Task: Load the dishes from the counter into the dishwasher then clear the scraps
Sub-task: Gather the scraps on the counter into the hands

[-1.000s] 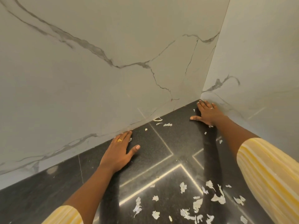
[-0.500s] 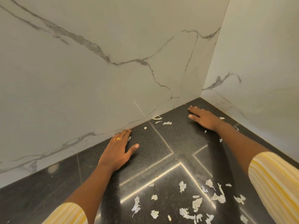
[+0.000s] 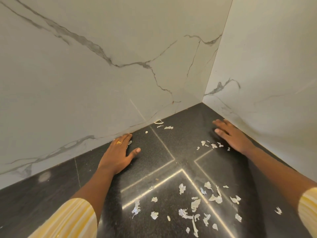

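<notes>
Where the scraps lie thickest: on the dark counter (image 3: 51, 194), closest to the person, a loose scatter of pale torn scraps (image 3: 195, 205) sits between the two forearms, closer to the right arm than to the left.
Sleeves: yellow striped sleeves (image 3: 68, 219) show at both lower corners.
Left hand: the left hand (image 3: 118, 155) lies palm down and flat on the counter, fingers straight, thumb spread, holding nothing. It wears a gold ring (image 3: 118, 142). Its fingertips reach the foot of the back wall (image 3: 103, 83), and one flake (image 3: 129, 142) shows beside them.
Right hand: the right hand (image 3: 233, 136) is also flat, with straight fingers pointing leftward and nothing in it. It lies close along the side wall (image 3: 274, 83).
Small cluster: the small cluster (image 3: 213, 145) lies just beside the right hand on its thumb side, between that hand and the big scatter.
Far scraps: the far scraps (image 3: 169, 127) lie at the foot of the back wall, roughly midway between the two sets of fingertips.
Dishes: none in view, nor any dishwasher.
Stage, as a judgement: the scrap-clearing part, gathering strays out of the corner.
Relation that matters: the main scatter lies toward the person from both hands, so a gathering sweep would run inward. The right hand is nearer the small cluster, and the left is nearer its own flake.
</notes>
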Tool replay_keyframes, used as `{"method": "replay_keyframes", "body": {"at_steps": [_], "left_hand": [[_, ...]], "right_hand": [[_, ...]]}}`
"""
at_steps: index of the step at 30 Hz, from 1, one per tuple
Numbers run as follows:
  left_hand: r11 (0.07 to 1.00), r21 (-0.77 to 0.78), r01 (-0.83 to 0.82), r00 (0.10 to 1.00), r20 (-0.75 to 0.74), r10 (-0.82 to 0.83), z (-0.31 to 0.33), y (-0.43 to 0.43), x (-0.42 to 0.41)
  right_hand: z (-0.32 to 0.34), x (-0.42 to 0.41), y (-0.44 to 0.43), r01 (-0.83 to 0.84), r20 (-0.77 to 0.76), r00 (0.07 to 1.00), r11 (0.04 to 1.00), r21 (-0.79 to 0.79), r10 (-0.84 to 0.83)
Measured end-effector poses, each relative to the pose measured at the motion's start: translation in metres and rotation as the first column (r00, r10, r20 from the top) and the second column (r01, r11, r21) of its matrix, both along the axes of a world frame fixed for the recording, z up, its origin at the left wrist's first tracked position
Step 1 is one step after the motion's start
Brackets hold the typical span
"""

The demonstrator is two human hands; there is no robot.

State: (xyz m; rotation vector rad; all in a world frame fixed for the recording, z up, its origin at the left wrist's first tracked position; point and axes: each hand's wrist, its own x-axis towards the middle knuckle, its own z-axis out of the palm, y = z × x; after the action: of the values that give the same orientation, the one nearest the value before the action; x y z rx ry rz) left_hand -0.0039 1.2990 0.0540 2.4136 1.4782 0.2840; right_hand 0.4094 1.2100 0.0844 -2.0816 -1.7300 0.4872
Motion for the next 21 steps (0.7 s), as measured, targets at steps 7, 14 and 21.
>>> {"method": "replay_keyframes", "body": {"at_steps": [7,14,21], "left_hand": [[1.000,-0.021,0.003,1.000,0.005,-0.003,0.006,-0.004,0.001],[0.999,-0.022,0.027,1.000,0.006,-0.026,0.005,-0.003,0.000],[0.998,-0.046,0.037,0.998,0.060,-0.035,0.007,-0.005,-0.001]], "right_hand": [[-0.018,-0.019,0.029,-0.101,0.190,0.974,0.989,-0.108,0.121],[-0.001,-0.103,0.014,-0.688,0.244,0.684,0.719,-0.101,0.688],[0.003,-0.141,0.097,-0.387,0.148,0.904,0.914,-0.119,0.402]]}}
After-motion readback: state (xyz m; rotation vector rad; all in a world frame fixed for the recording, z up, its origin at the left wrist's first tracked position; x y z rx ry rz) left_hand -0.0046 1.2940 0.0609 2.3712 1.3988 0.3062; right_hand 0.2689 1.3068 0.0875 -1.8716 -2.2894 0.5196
